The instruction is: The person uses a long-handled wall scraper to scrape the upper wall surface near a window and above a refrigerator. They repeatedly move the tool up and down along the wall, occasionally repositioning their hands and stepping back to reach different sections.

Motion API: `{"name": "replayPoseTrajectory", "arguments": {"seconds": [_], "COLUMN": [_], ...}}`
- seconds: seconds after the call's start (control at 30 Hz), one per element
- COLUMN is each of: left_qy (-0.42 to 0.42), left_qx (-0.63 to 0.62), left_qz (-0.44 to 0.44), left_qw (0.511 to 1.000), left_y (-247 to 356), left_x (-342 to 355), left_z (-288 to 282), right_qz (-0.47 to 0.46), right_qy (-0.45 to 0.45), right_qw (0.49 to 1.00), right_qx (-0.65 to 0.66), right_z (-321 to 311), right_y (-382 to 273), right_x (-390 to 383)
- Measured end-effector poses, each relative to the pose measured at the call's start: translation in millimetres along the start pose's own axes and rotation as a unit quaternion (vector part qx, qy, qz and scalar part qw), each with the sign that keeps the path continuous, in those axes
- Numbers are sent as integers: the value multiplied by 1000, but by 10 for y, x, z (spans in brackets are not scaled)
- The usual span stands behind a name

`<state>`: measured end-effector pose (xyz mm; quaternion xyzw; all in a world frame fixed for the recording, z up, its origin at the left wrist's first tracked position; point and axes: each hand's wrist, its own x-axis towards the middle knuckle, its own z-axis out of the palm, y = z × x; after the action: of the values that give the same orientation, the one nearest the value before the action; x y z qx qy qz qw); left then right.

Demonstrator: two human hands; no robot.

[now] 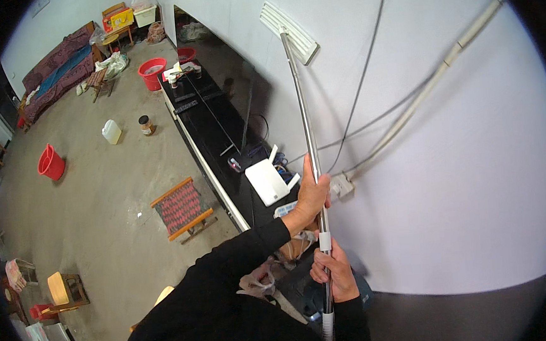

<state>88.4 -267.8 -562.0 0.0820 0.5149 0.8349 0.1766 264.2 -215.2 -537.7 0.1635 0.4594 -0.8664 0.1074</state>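
Observation:
Both my hands are wrapped around the long metal pole of a flat mop (305, 114). My left hand (313, 196) is closed higher on the pole, above its white collar. Below that collar, my right hand (335, 271) grips the lower part. At the pole's far end, the white ribbed mop head (289, 32) is up at the pale wall (451, 177), tilted. Just left of my left hand, a white router (267, 181) with antennas sits on a black TV cabinet (219, 120).
A dark television (218, 66) stands along the wall. Cables and a pale conduit (408, 113) run to a socket box (342, 187). A woven folding stool (182, 208), a jug (111, 132), a jar (147, 125) and red buckets (51, 163) stand on the floor. A sofa (63, 68) is farther back.

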Motion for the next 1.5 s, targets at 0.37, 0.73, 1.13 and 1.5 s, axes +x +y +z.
{"name": "replayPoseTrajectory", "arguments": {"seconds": [0.37, 0.73, 1.13, 1.5], "left_qy": [108, -38, 31, 55], "left_qx": [-18, -47, -3, 60], "left_qz": [52, 21, 108, 84], "left_qw": [993, 998, 994, 993], "left_y": [886, 562, 1537, 2287], "left_x": [2001, 506, 2208, 2917], "left_z": [-575, 279, -132, -479], "right_qz": [-45, -70, -109, -177], "right_qy": [-54, 79, -18, -82], "right_qw": [993, 989, 976, 959], "right_qx": [-95, -100, -189, -204], "right_z": [659, 389, 803, 1237], "right_y": [-1116, -456, -1499, -1837], "right_x": [1787, -331, 1101, 1853]}}
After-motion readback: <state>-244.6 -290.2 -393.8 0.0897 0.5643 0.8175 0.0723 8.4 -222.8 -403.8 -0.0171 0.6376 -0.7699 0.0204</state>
